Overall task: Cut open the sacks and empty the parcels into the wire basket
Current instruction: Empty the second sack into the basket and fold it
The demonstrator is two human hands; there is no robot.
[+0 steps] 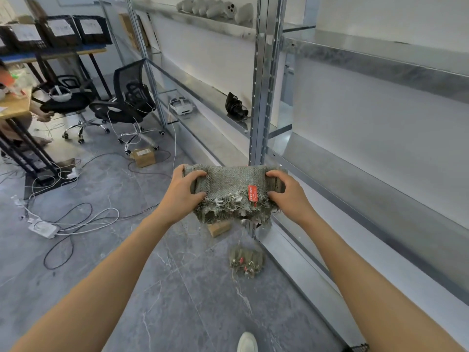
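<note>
Curled the left fingers [196, 175] over the top of a folded woven sack [228, 182], thumb tucked under the near side, and wrapped the right fingers [275, 175] over the opposite end in the same way. Gripped it firmly in the left hand [182, 193] and right hand [289, 193], arms stretched forward, above the grey floor [142, 288] and just beside the metal shelving [261, 97]. Showed a ragged, frayed edge hanging towards the wearer, with a red tag [252, 193] above it. Judged already cut open and, being folded flat, probably emptied. Spotted a second folded sack [246, 261] on the floor below, likely finished too. Noted a small brown cardboard box [218, 228] partly hidden under the held sack, possibly a parcel left out. Could not make out the wire basket for certain; glimpsed only a dark mesh corner [359, 348] at the bottom right edge. Saw no cutter and no full sack. Seemed near the end, with little left beyond setting this sack down. Farther off, made out office chairs [127, 97] and loose cables [76, 219]
</note>
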